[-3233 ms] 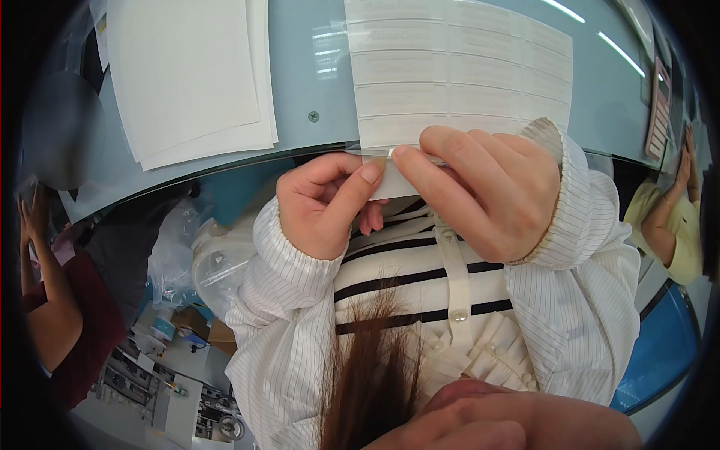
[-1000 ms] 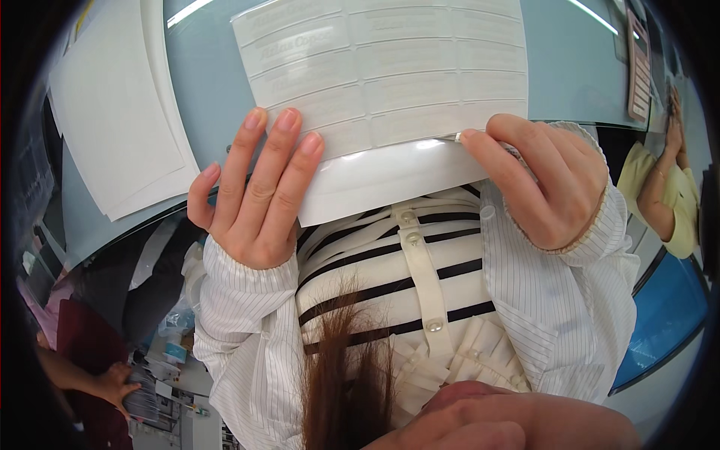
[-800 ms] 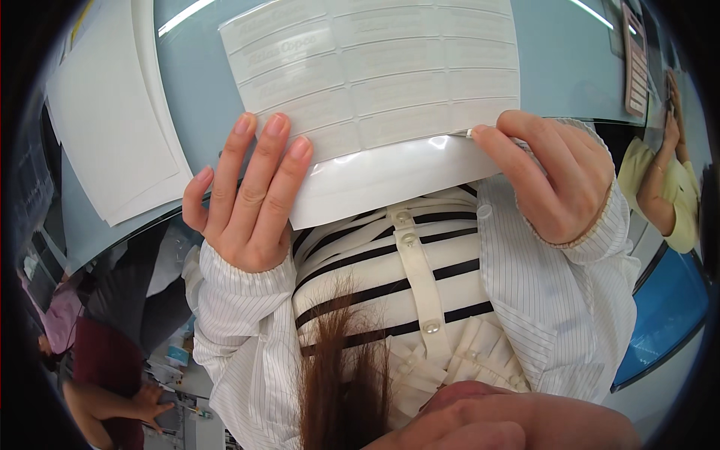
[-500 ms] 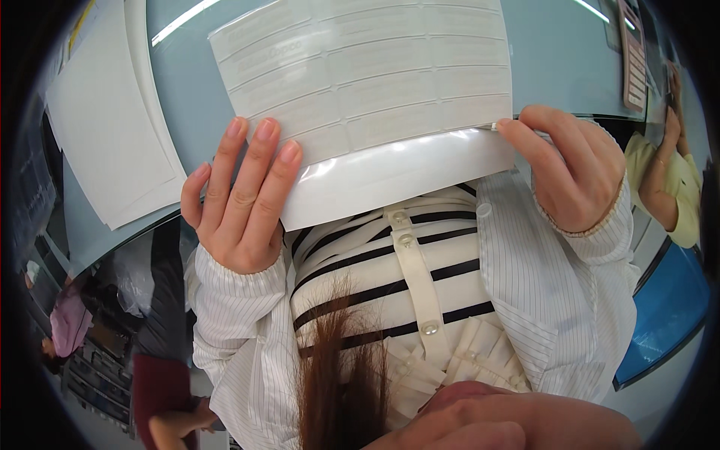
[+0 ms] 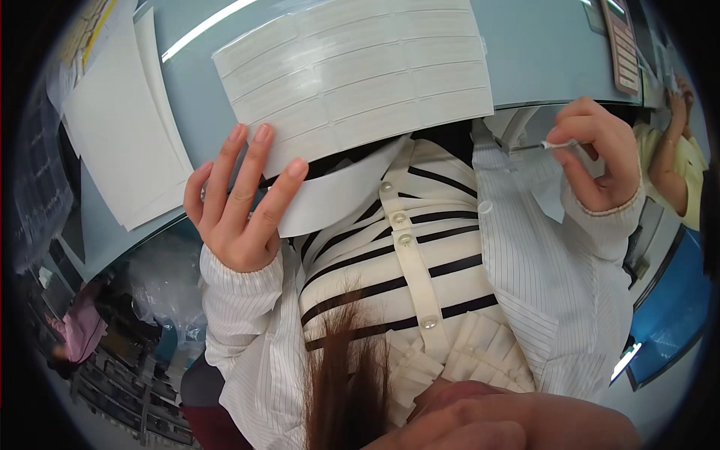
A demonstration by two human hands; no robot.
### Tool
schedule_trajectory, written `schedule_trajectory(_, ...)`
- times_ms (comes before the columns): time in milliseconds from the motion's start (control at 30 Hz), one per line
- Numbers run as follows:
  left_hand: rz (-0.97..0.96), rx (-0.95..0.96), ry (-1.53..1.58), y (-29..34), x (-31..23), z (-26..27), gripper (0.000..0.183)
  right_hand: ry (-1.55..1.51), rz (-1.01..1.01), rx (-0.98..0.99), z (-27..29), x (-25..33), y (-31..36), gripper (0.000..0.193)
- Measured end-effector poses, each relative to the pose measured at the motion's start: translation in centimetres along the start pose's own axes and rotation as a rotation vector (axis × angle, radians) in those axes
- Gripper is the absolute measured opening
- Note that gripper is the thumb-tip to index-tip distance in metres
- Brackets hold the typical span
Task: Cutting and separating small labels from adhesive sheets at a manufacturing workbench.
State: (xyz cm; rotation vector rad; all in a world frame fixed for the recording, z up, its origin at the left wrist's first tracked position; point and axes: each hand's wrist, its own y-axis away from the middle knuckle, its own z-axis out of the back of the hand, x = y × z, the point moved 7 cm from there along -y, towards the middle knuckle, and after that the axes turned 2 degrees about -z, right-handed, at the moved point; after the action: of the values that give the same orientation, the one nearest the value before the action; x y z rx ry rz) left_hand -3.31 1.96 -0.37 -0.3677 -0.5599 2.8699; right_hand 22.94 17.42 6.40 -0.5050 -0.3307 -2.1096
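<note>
A white sheet of labels (image 5: 360,79), divided into rows of rectangles, lies at the edge of the blue-grey table. My left hand (image 5: 238,206) is open, fingers spread, with fingertips at the sheet's lower left corner. A plain white strip (image 5: 337,196) hangs below the sheet beside that hand, its right end free and curling up; where its left end meets the sheet is hidden. My right hand (image 5: 600,154) is closed on a thin metal tool (image 5: 531,147) with a pale grip, its tip pointing left, off the sheet's lower right. Its exact kind is unclear.
Loose white papers (image 5: 124,127) lie on the left of the table (image 5: 180,97). A pink calculator-like device (image 5: 621,49) is at the far right. Another person's arm in a yellow sleeve (image 5: 675,176) shows at the right, and a blue panel (image 5: 667,315) below it.
The plain strip along the sheet's lower edge has come apart from it and droops. My right hand has moved right and slightly down with the tool, away from the sheet.
</note>
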Motion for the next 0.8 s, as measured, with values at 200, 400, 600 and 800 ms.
schedule_trajectory(200, -0.088, -0.141, -0.157, 0.7, -0.6, 0.7, 0.025, -0.579, 0.057, 0.029, -6.1, 2.6, -2.5, 0.032)
schedule_trajectory(400, -0.148, -0.204, -0.128, -1.6, -3.5, 1.6, 0.022, -0.913, -0.034, 0.183, -11.2, 4.5, -4.1, 0.016)
schedule_trajectory(600, -0.149, -0.147, -0.083, -2.6, -3.4, -0.4, 0.029, -0.724, -0.051, 0.165, -9.2, 1.4, -1.7, 0.014)
schedule_trajectory(800, -0.042, -0.012, -0.062, -2.7, -1.4, -0.9, 0.044, -0.264, -0.358, 0.016, -7.8, -8.7, 5.4, 0.007)
